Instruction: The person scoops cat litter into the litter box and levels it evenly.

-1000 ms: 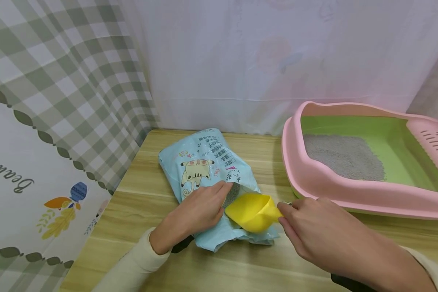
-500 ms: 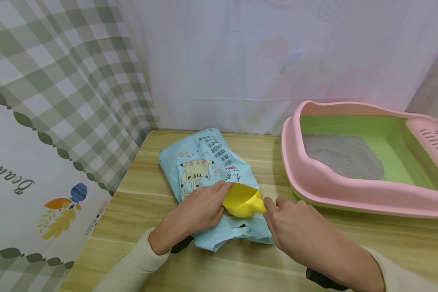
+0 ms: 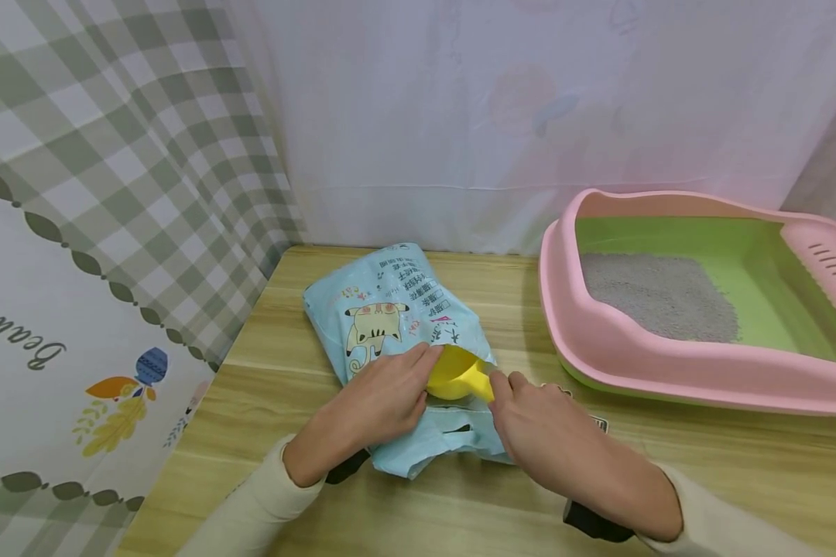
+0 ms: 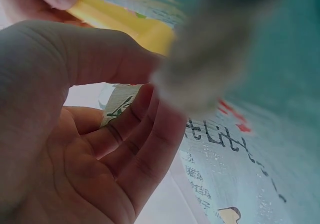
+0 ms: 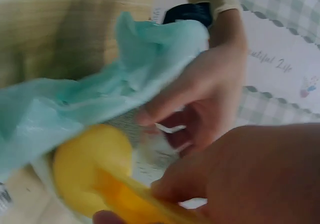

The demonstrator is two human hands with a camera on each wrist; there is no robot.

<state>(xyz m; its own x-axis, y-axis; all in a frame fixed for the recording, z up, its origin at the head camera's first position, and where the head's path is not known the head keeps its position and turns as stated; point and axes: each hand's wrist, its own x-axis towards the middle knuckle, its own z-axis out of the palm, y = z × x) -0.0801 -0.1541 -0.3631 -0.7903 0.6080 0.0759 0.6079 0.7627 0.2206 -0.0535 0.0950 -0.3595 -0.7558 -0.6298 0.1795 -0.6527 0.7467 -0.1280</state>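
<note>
A light blue bag of cat litter (image 3: 379, 317) with a printed cat lies on the table, its mouth toward me. My left hand (image 3: 383, 394) pinches the upper edge of that mouth between thumb and fingers, as the left wrist view also shows. In my right hand (image 3: 557, 433) is the handle of a yellow scoop (image 3: 453, 375). The scoop's bowl is partly inside the bag's mouth, under the raised edge. Grey litter shows beside the yellow bowl (image 5: 90, 169) in the right wrist view. How much litter the scoop holds is hidden.
At the right stands a pink-rimmed litter box (image 3: 669, 356) with a green inside and a patch of grey litter (image 3: 658, 294). The wooden table (image 3: 265, 371) meets a checked cloth (image 3: 181, 139) at left and a pale curtain (image 3: 418, 139) behind.
My right hand has moved left and slightly away from me, taking the scoop from in front of the bag's mouth into it. The left hand stays in place.
</note>
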